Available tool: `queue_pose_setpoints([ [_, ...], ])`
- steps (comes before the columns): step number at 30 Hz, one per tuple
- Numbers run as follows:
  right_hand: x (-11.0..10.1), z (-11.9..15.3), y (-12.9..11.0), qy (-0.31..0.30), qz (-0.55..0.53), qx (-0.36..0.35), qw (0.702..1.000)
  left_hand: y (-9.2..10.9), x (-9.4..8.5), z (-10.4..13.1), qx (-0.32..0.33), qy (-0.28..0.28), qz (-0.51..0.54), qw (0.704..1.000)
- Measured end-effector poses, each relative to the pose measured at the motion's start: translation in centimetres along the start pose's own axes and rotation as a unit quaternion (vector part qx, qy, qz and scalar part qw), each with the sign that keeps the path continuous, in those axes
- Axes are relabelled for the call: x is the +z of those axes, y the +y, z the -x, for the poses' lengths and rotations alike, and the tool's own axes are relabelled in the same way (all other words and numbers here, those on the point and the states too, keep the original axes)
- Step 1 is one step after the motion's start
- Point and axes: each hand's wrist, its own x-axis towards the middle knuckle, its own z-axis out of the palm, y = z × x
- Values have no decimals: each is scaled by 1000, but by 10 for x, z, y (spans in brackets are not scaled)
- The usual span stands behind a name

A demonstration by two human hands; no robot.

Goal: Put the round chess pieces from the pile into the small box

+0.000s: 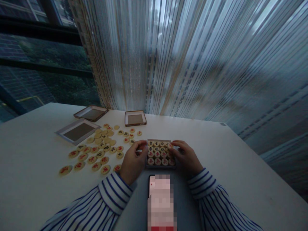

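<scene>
A shallow grey box [160,166] stands in front of me, with round xiangqi pieces [157,161] laid in rows inside it. The two rows nearer me carry red characters, the farther ones mostly black. My left hand [132,163] is closed at the box's left side, thumb and fingers against its wall. At the far right corner, my right hand [189,157] has its thumb and fingertips around a red-marked xiangqi piece [170,145], which partly overlaps the pieces beneath. The right hand's fingers hide some of the right column.
Loose xiangqi pieces [95,149] lie scattered on the white table [231,166] at left, some face down. Behind them are a grey box part [61,132] and two brown-rimmed trays [79,113] [135,124]. A phone [161,202] lies nearest me; a string curtain [158,64] hangs behind.
</scene>
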Motion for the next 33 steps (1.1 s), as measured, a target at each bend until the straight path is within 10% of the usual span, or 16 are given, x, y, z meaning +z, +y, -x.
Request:
queue_pose_setpoints([
  [33,0,-1,2,-28,6,22,999,-13,1,1,0,-32,-18,999],
])
